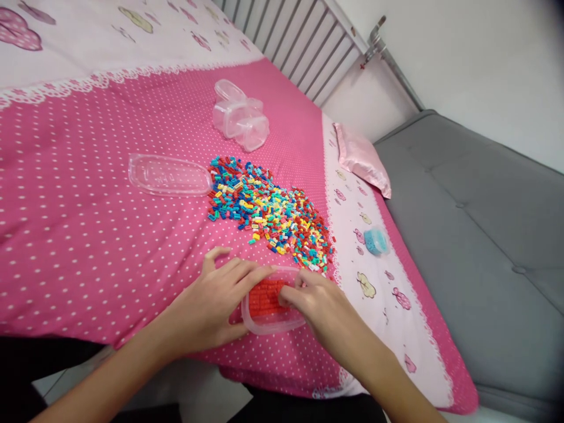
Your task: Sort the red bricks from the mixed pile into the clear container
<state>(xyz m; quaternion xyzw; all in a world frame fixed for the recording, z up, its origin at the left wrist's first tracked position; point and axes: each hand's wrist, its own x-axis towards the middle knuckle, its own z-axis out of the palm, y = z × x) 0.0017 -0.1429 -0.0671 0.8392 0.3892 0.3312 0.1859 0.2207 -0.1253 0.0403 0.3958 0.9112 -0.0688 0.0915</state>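
A clear plastic container point(274, 326) sits near the front edge of the bed, with red toy bricks point(262, 298) lined up in rows inside. My left hand point(220, 299) grips its left side, fingers along the far rim and thumb at the near side. Reaching in from the right, my right hand point(315, 296) has its fingertips pinched together at the red bricks; whatever they hold is hidden. Just beyond the container spreads a large pile of small multicoloured toy bricks point(273, 205), in red, blue, yellow, green and white.
A clear oblong lid point(170, 175) lies left of the pile, touching its edge. Several clear plastic containers point(240, 117) are heaped farther back. To the right are a small tub with blue contents point(375, 241), a pink pillow point(362, 157) and a grey padded headboard point(476, 235).
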